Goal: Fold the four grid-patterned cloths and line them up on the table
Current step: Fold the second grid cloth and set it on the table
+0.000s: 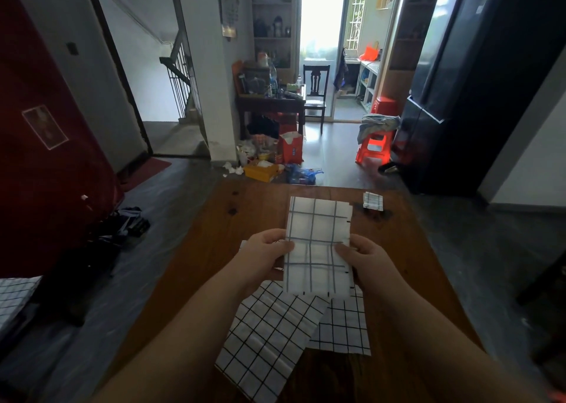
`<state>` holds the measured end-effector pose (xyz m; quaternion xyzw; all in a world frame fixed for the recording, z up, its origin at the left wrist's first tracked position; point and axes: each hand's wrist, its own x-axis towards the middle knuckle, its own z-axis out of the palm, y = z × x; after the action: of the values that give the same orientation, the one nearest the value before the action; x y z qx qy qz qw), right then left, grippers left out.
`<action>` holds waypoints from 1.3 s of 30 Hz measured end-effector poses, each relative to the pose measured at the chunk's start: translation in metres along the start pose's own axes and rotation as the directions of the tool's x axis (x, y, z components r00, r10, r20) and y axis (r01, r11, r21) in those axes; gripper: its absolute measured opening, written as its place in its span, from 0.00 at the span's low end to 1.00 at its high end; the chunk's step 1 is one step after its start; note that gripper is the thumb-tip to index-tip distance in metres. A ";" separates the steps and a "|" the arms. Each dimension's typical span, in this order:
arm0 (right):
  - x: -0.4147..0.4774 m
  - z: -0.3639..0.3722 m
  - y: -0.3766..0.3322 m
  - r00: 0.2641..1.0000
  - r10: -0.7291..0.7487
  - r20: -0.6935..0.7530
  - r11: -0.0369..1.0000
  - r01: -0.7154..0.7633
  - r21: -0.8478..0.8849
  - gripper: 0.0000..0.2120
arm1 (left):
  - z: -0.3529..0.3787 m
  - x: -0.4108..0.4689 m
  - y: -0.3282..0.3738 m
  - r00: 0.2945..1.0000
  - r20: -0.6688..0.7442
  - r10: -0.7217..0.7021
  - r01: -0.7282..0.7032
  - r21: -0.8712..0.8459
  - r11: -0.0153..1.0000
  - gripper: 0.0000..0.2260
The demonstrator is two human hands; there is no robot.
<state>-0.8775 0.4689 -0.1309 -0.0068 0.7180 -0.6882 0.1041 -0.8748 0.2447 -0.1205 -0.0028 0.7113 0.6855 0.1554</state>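
I hold a folded white cloth with a grey-blue grid (318, 243) above the wooden table (214, 249), long side running away from me. My left hand (266, 257) grips its left edge and my right hand (364, 260) grips its right edge, thumbs on top at the middle. Below it on the table lie two unfolded white cloths with thin black grids: one slanted (269, 338) toward the near left, another (343, 326) partly under it to the right. A small folded cloth (373, 201) rests near the table's far right corner.
Beyond the table's far edge the floor holds a yellow box (263, 171), bags and an orange stool (375, 147). A dark fridge (459, 96) stands at the right. A checked cloth (15, 295) lies off the table at the far left.
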 end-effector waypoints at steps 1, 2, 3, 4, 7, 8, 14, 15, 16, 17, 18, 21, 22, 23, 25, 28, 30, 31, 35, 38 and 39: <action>-0.001 -0.003 -0.003 1.000 -0.013 0.016 1.000 0.013 -0.010 0.08 | -0.002 0.000 0.002 1.000 0.013 0.005 -0.005 -0.006 1.000 0.11; -0.001 -0.006 -0.006 0.999 -0.022 0.026 1.000 0.022 -0.016 0.08 | -0.003 -0.001 0.004 0.999 0.032 0.012 -0.012 -0.014 1.000 0.12; -0.001 -0.009 -0.009 0.999 -0.027 0.036 0.999 0.028 -0.016 0.08 | -0.004 -0.002 0.007 0.998 0.052 0.020 -0.019 -0.022 1.000 0.12; -0.001 -0.012 -0.012 0.998 -0.029 0.049 1.000 0.029 -0.010 0.08 | -0.005 -0.002 0.009 0.997 0.066 0.030 -0.028 -0.032 0.999 0.13; 0.000 -0.019 -0.022 0.993 -0.053 0.103 0.998 0.051 0.024 0.11 | -0.006 -0.002 0.014 0.994 0.079 0.075 -0.072 -0.037 0.997 0.13; 0.000 -0.020 -0.025 0.991 -0.067 0.114 0.998 0.065 0.018 0.12 | -0.006 -0.002 0.016 0.993 0.074 0.091 -0.088 -0.040 0.995 0.13; 0.003 -0.024 -0.031 0.981 -0.130 0.144 0.982 0.148 -0.121 0.16 | -0.008 0.000 0.024 0.991 -0.028 0.129 -0.130 -0.043 0.991 0.14; 0.005 -0.025 -0.031 0.979 -0.136 0.153 0.976 0.159 -0.150 0.16 | -0.009 0.000 0.026 0.992 -0.024 0.120 -0.121 -0.026 0.992 0.14; 0.006 -0.026 -0.031 0.977 -0.136 0.163 0.969 0.165 -0.182 0.15 | -0.009 -0.001 0.028 0.994 -0.018 0.111 -0.112 -0.015 0.994 0.14; 0.007 -0.027 -0.031 0.976 -0.131 0.172 0.964 0.166 -0.208 0.16 | -0.010 -0.003 0.030 0.993 -0.013 0.114 -0.114 0.008 0.993 0.14; 0.007 -0.028 -0.032 0.976 -0.125 0.177 0.960 0.164 -0.226 0.16 | -0.010 -0.004 0.033 0.992 -0.010 0.129 -0.129 0.050 0.990 0.14; 0.007 -0.027 -0.033 0.974 -0.138 0.179 0.948 0.183 -0.260 0.16 | -0.011 -0.004 0.035 0.967 -0.015 0.256 -0.237 0.329 0.914 0.07; 0.007 -0.026 -0.033 0.972 -0.166 0.166 0.936 0.209 -0.284 0.14 | -0.011 -0.003 0.035 0.953 -0.010 0.302 -0.268 0.437 0.858 0.05; 0.008 -0.024 -0.032 0.969 -0.201 0.143 0.919 0.237 -0.314 0.12 | -0.011 -0.002 0.035 0.942 0.002 0.337 -0.285 0.535 0.795 0.04; 0.009 -0.019 -0.033 0.959 -0.264 0.107 0.861 0.284 -0.421 0.06 | -0.007 -0.001 0.036 0.930 0.037 0.367 -0.302 0.646 0.701 0.05; 0.008 -0.006 -0.039 0.948 -0.248 0.199 0.733 0.318 -0.601 0.05 | -0.001 -0.002 0.037 0.925 0.099 0.368 -0.340 0.648 0.682 0.06; 0.010 0.005 -0.040 0.939 -0.238 0.247 0.636 0.343 -0.692 0.04 | 0.000 -0.002 0.035 0.901 0.128 0.416 -0.393 0.648 0.652 0.10; 0.011 0.009 -0.041 0.937 -0.240 0.254 0.600 0.349 -0.720 0.03 | 0.001 -0.002 0.033 0.889 0.123 0.442 -0.408 0.651 0.640 0.13; 0.015 0.019 -0.038 0.941 -0.259 0.215 0.578 0.330 -0.746 0.11 | 0.001 -0.001 0.024 0.883 0.074 0.464 -0.382 0.688 0.617 0.16; 0.013 0.026 -0.038 0.940 -0.278 0.196 0.602 0.329 -0.727 0.11 | -0.004 -0.002 0.016 0.887 0.017 0.461 -0.340 0.701 0.627 0.07; 0.012 0.029 -0.039 0.942 -0.280 0.185 0.615 0.324 -0.719 0.10 | -0.006 -0.003 0.013 0.885 -0.001 0.465 -0.333 0.697 0.635 0.08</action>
<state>-0.8897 0.4362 -0.0947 -0.1877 0.9197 -0.3447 -0.0057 -0.8762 0.2388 -0.1073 0.1499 0.9048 0.3912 -0.0758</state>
